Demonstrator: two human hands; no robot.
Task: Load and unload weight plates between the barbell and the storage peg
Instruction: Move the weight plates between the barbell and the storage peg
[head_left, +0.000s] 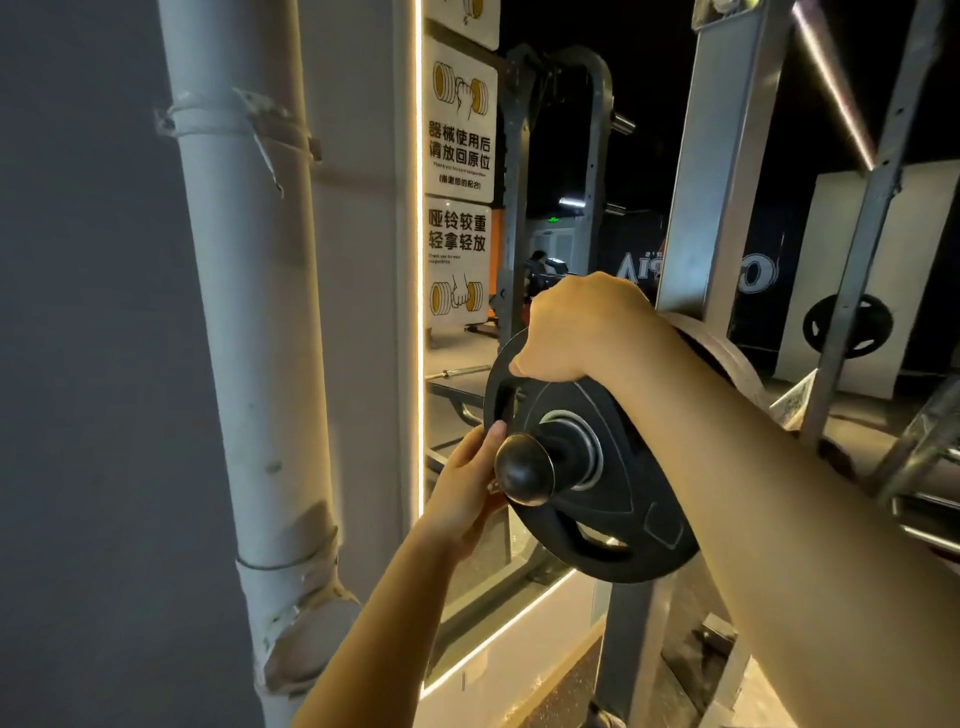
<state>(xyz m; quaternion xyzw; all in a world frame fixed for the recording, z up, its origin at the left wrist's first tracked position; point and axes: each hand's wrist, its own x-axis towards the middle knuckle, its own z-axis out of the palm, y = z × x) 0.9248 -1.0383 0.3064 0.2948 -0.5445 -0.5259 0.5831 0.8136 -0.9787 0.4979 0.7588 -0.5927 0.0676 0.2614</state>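
Plate (618, 499) on peg (524, 470), pipe (260, 312) left, mirror (545, 208) behind.

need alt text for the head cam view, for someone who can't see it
Two bare hands hold a black weight plate threaded on a storage peg: the right hand grips its top rim, the left hand holds its left edge. Behind stand a white pipe and a mirror with gym signs.

The weight plate (613, 499) was matte black with a silver hub ring, the peg's rounded end cap (522, 475) glossy black, the pipe (249, 322) white, and the wall signs (460, 156) white with black lettering and yellow dumbbell drawings.
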